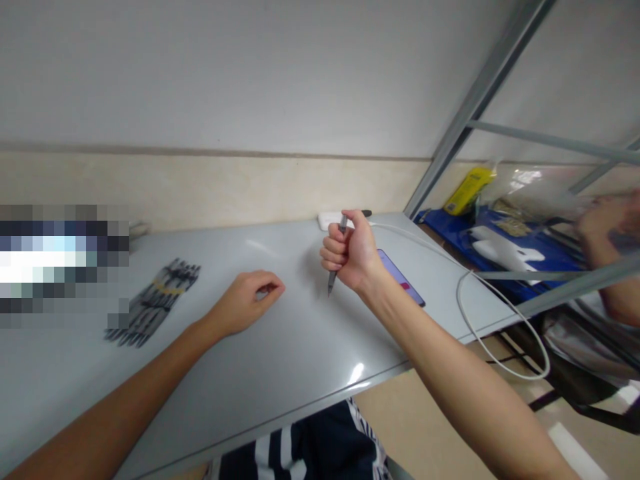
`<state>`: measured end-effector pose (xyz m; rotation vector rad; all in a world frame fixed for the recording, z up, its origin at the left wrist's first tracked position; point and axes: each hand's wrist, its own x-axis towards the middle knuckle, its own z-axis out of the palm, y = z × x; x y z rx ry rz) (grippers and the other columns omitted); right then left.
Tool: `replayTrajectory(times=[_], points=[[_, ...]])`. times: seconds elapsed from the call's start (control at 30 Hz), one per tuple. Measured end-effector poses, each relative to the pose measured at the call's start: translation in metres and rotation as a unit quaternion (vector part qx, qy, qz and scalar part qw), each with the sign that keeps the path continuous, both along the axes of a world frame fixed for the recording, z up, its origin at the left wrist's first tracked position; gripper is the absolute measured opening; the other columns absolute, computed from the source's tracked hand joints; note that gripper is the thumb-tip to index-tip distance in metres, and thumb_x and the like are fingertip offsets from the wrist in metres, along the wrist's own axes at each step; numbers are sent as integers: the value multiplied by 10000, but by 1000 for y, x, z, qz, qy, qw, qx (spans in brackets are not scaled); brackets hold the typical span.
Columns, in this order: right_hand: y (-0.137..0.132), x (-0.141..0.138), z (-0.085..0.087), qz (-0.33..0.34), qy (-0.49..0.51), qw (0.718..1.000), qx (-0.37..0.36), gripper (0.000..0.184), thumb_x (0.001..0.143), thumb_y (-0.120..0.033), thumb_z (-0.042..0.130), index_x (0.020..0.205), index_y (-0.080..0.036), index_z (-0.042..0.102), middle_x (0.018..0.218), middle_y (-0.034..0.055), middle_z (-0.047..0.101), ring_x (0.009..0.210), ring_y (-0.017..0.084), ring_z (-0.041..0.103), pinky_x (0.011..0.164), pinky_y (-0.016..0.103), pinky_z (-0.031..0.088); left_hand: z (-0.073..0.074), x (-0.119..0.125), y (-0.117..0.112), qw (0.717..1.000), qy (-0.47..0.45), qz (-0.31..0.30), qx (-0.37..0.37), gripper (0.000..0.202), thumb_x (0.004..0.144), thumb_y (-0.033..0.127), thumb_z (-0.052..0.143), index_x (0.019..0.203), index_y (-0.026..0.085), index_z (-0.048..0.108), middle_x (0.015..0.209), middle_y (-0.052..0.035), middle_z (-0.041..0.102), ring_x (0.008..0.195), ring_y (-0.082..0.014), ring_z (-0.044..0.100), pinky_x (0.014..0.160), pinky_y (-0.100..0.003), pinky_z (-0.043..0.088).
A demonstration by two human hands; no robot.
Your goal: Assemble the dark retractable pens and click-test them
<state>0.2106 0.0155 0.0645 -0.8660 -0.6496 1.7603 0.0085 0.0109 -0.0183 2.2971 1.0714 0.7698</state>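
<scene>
The pen, just right of the frame's centre, looks light, stiff and smooth, probably best held mid-barrel. The right hand is wrapped around it; the left hand curls loosely, whether empty I cannot tell.

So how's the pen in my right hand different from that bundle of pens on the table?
The held pen is a single one, while the bundle groups several side by side. The held pen is gripped steeply in your right hand; the bundle lies flat on the table. The bundle has a yellowish band across it; none shows on the held pen. Both look dark and greyish.
</scene>
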Motion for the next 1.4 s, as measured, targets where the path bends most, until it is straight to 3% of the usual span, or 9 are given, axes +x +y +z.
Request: replayTrajectory(times=[0.13,0.3,0.5,0.67,0.8,0.93,1.07,1.27,1.4], points=[[1,-1,0,9,2,1000,-11,527,805,-638,344,491,-226,251,364,-102,128,365,64,52,339,203,61,-1,0,1,1000,5,3,-1,214,838,291,488,755,181,651,758,-33,684,711,-155,587,707,-272,451],[4,0,1,3,-18,1000,-13,469,823,-518,355,479,-220,242,366,-98,119,343,60,59,339,204,49,-2,-1,1,1000,8,4,-9,212,844,297,492,767,176,648,781,-33,688,724,-153,595,708,-260,446],[7,1,17,16,-1,1000,6,498,819,-598,332,501,-218,283,378,-99,139,351,61,86,341,197,98,-3,-1,1,1000,8,15,-23,209,837,298,503,765,175,656,754,-22,684,689,-144,586,653,-242,436],[8,0,15,11,-4,1000,17,473,839,-526,334,488,-214,274,373,-95,125,348,64,79,345,201,100,-3,-1,1,1000,11,13,-21,213,839,294,495,768,169,652,753,-20,682,682,-136,584,624,-228,435],[8,1,10,31,9,999,34,482,844,-567,347,550,-193,420,399,-81,252,345,66,210,364,198,218,-3,-1,1,1000,13,10,-18,213,840,286,489,771,164,649,766,-23,686,701,-137,591,654,-231,444],[9,6,10,43,9,998,51,342,898,-378,342,811,-166,596,531,-36,462,421,80,405,454,219,388,-4,-2,2,1000,12,7,-19,218,846,290,480,770,168,645,766,-20,684,704,-136,591,675,-236,448],[8,13,8,23,-65,994,87,199,847,-236,473,940,-154,629,690,3,570,562,96,531,558,247,497,-3,-2,2,1000,16,9,-18,232,849,302,473,778,169,649,772,-23,686,710,-142,594,676,-245,453],[2,25,-9,-35,-256,945,200,224,667,-268,726,850,-161,654,730,-3,605,606,104,559,536,248,507,-1,-1,2,999,30,11,-12,209,849,281,477,796,168,646,790,-22,683,714,-138,588,698,-250,459],[2,38,-34,-15,-447,867,220,205,685,-280,705,839,-154,657,586,-10,613,512,112,548,501,243,443,1,-1,2,992,104,30,63,221,863,265,449,835,163,643,848,-50,672,805,-173,582,762,-294,461]])
